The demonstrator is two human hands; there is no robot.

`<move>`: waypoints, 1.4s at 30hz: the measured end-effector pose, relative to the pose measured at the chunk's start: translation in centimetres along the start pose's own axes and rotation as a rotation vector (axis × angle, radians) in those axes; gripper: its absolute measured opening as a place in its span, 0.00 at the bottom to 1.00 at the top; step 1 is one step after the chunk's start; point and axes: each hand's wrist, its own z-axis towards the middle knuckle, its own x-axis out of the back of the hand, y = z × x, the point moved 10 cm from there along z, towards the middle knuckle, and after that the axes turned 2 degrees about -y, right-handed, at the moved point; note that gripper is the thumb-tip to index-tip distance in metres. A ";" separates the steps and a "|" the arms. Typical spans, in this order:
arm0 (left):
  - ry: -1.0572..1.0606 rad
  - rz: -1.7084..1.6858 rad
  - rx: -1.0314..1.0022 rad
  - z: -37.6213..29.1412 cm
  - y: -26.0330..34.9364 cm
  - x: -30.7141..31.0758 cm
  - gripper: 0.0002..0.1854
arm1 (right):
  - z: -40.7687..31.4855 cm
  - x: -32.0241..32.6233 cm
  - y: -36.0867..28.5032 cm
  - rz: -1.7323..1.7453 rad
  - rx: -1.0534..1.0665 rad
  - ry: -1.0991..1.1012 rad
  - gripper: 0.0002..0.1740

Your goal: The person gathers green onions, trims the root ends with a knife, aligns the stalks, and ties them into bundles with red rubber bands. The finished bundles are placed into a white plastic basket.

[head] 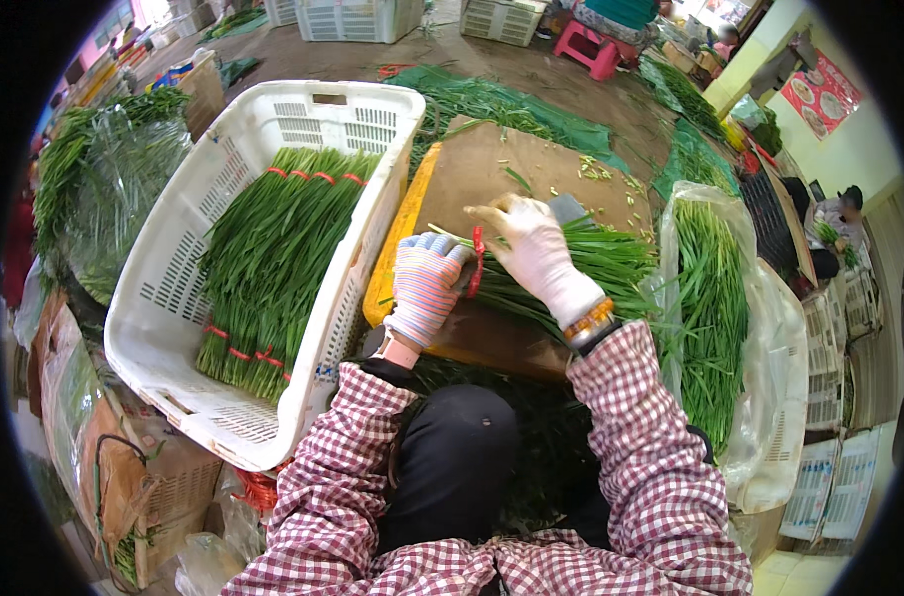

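Observation:
My left hand (426,279), in a striped knit glove, is closed around the cut end of a bunch of long green leafy stalks (608,257) lying on a brown board (496,167). A red tie (478,261) stands around the bunch beside that hand. My right hand (522,235), in a pale glove, rests over the bunch just right of the tie, fingers partly spread; whether it grips anything is unclear. Behind it a flat grey metal piece (569,210) shows in part. Several bunches with red ties (273,246) lie in a white plastic crate (150,298) at the left.
A plastic-lined crate (779,447) of loose green stalks (709,320) stands at the right. Beyond the board, more greens lie on green sheeting (571,130). Cut bits (597,167) are scattered on the board. A person sits on a pink stool (587,48) farther back; another sits at the right.

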 end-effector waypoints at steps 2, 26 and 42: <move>-0.021 0.015 0.007 -0.2 -0.1 -0.4 0.09 | 1.9 -2.2 0.1 -0.041 0.081 -0.147 0.10; -0.367 -0.084 0.352 2.0 -9.1 -1.7 0.12 | -2.7 -0.3 1.6 0.087 -0.082 -0.081 0.39; 0.135 -0.345 0.432 -2.3 -5.1 9.8 0.13 | -3.4 -0.9 -0.8 -0.329 -0.178 -0.436 0.69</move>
